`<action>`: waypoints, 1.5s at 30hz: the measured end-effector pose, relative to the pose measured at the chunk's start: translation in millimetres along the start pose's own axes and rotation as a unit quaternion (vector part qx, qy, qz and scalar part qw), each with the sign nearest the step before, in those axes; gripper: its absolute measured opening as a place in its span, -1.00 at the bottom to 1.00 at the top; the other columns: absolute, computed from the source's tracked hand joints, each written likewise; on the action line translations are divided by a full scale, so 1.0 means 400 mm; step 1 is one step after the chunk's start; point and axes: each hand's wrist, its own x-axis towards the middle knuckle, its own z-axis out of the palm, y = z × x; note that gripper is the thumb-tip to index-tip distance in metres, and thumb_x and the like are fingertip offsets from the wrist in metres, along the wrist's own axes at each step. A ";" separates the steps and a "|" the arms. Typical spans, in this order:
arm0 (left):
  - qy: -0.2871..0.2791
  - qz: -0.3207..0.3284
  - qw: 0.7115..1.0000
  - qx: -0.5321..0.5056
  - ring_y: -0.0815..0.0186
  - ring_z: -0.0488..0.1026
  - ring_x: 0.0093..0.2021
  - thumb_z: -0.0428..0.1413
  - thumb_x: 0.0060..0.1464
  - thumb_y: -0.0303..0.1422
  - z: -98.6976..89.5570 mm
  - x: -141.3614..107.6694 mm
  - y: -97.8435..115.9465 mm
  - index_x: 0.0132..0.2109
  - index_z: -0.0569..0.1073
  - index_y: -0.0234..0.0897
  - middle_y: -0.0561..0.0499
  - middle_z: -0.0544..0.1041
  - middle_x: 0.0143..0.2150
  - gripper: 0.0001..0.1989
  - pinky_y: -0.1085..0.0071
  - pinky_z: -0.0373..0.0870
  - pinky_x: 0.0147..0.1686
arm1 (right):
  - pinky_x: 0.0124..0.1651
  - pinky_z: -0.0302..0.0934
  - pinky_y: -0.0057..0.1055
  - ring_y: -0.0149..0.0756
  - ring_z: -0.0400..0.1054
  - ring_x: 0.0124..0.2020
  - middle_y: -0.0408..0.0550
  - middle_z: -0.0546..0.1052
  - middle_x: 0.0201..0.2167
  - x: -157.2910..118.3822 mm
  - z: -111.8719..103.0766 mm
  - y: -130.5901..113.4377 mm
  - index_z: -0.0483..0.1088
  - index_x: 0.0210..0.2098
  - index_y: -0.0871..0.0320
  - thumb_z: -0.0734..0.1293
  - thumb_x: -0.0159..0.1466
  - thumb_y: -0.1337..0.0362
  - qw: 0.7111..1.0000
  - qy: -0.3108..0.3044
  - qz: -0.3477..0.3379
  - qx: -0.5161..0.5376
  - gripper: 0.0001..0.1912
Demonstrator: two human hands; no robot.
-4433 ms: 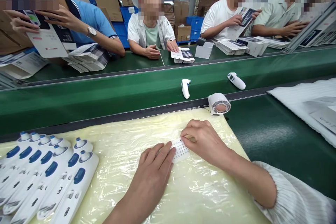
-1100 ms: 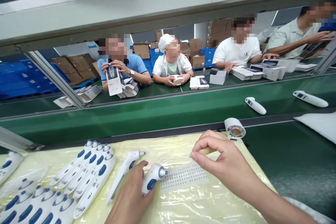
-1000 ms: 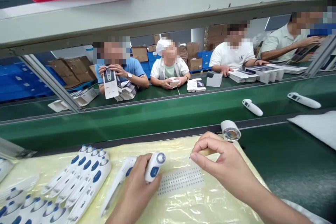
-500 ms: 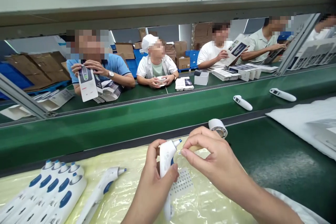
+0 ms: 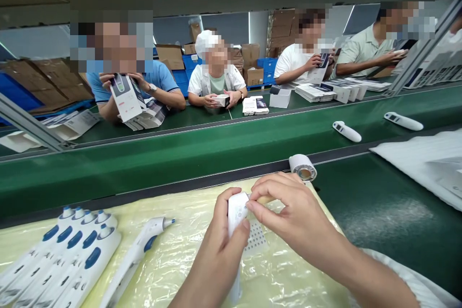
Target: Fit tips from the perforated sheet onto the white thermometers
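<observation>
My left hand (image 5: 225, 243) is wrapped around a white ear thermometer (image 5: 236, 207), held upright with its head at the top. My right hand (image 5: 288, 211) is closed in a pinch at the thermometer's head, its fingertips covering the probe. What looks like a small round sticker is between the thumb and forefinger, mostly hidden. Behind my hands lies a sheet of small round dots (image 5: 257, 238), partly covered. Another ear thermometer (image 5: 139, 255) rests to the left, its blue-tipped probe pointing right. Beyond it, several more thermometers (image 5: 68, 255) lie side by side.
Yellowish plastic-wrapped padding (image 5: 288, 269) covers the work surface. A tape-like white roll (image 5: 302, 167) stands behind my right hand. Two white thermometers (image 5: 347, 131) lie on the green conveyor (image 5: 216, 149). White foam sheeting (image 5: 407, 154) is at right. Several people across the line handle boxes.
My right fingertips have moved from just beside the probe tip onto the thermometer's head. The thermometer has turned, so its probe is now hidden. The camera view has tilted slightly.
</observation>
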 end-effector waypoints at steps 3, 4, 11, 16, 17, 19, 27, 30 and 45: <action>0.001 -0.009 1.000 -0.020 0.25 0.31 -0.30 -0.05 0.23 -0.07 0.005 -0.006 0.007 0.23 0.08 -0.06 0.04 0.42 -0.26 -0.51 0.33 0.19 -0.27 | -0.09 0.06 -0.24 -0.27 0.39 -0.22 -0.29 0.54 -0.30 0.001 0.001 -0.001 0.46 -0.36 0.03 0.37 0.28 0.44 1.000 0.003 -0.004 0.004 -0.83; 0.002 -0.010 1.000 -0.023 0.26 0.30 -0.32 -0.06 0.23 -0.08 0.006 -0.006 0.007 0.23 0.08 -0.06 0.05 0.41 -0.28 -0.52 0.34 0.19 -0.28 | -0.08 0.06 -0.24 -0.27 0.39 -0.21 -0.30 0.54 -0.30 0.000 0.001 0.000 0.46 -0.36 0.03 0.37 0.28 0.44 1.000 0.003 -0.004 0.008 -0.83; 0.020 0.023 0.996 -0.083 0.30 0.34 -0.35 0.03 0.19 -0.04 0.012 0.014 -0.024 0.11 0.16 -0.10 0.05 0.42 -0.27 -0.56 0.38 0.25 -0.35 | -0.16 0.14 -0.33 -0.26 0.32 -0.08 -0.26 0.46 -0.13 -0.011 0.014 0.004 0.46 -0.34 -0.04 0.33 0.31 0.34 0.997 -0.009 0.051 0.065 -0.86; 0.030 0.026 0.995 -0.095 0.26 0.36 -0.30 0.05 0.18 0.03 0.018 0.019 -0.047 0.20 0.12 -0.04 0.04 0.40 -0.23 -0.45 0.35 0.30 -0.30 | -0.29 0.14 -0.40 -0.24 0.29 -0.07 -0.22 0.43 -0.12 -0.013 0.022 0.007 0.43 -0.35 -0.03 0.29 0.32 0.30 0.996 -0.013 0.062 0.059 -0.87; 0.033 0.023 0.995 -0.092 0.26 0.36 -0.28 0.04 0.18 0.04 0.018 0.019 -0.048 0.23 0.10 -0.02 0.02 0.39 -0.19 -0.43 0.33 0.30 -0.28 | -0.29 0.15 -0.40 -0.24 0.29 -0.07 -0.22 0.43 -0.12 -0.013 0.023 0.007 0.43 -0.35 -0.03 0.29 0.32 0.31 0.997 -0.012 0.057 0.058 -0.87; 0.034 0.017 0.996 -0.083 0.24 0.35 -0.25 0.04 0.17 0.04 0.018 0.017 -0.046 0.25 0.11 0.00 0.00 0.38 -0.14 -0.41 0.31 0.30 -0.24 | -0.29 0.15 -0.41 -0.26 0.29 -0.06 -0.22 0.43 -0.11 -0.012 0.024 0.008 0.43 -0.34 -0.02 0.28 0.32 0.32 0.997 -0.013 0.051 0.055 -0.86; 0.027 -0.010 0.995 -0.099 0.27 0.30 -0.26 -0.04 0.22 -0.16 0.024 -0.006 0.009 0.16 0.15 -0.07 0.07 0.36 -0.22 -0.60 0.33 0.22 -0.20 | -0.28 0.18 -0.40 -0.22 0.28 -0.05 -0.21 0.43 -0.10 -0.016 0.025 0.004 0.43 -0.35 -0.02 0.28 0.33 0.28 0.997 -0.022 0.065 0.040 -0.87; 0.030 -0.009 0.994 -0.102 0.26 0.30 -0.26 -0.07 0.22 -0.19 0.028 -0.010 0.015 0.17 0.13 -0.06 0.07 0.37 -0.22 -0.61 0.33 0.21 -0.20 | -0.28 0.19 -0.40 -0.21 0.27 -0.04 -0.22 0.43 -0.09 -0.015 0.025 0.003 0.43 -0.34 -0.04 0.29 0.33 0.27 0.997 -0.023 0.070 0.034 -0.87; 0.040 -0.016 0.992 -0.117 0.19 0.32 -0.16 -0.04 0.19 -0.14 0.029 -0.007 0.007 0.18 0.14 -0.06 0.00 0.39 -0.08 -0.56 0.26 0.17 -0.13 | -0.16 0.20 -0.32 -0.18 0.27 -0.05 -0.21 0.44 -0.10 -0.012 0.019 -0.002 0.45 -0.37 -0.01 0.32 0.29 0.37 0.996 -0.032 0.075 0.025 -0.85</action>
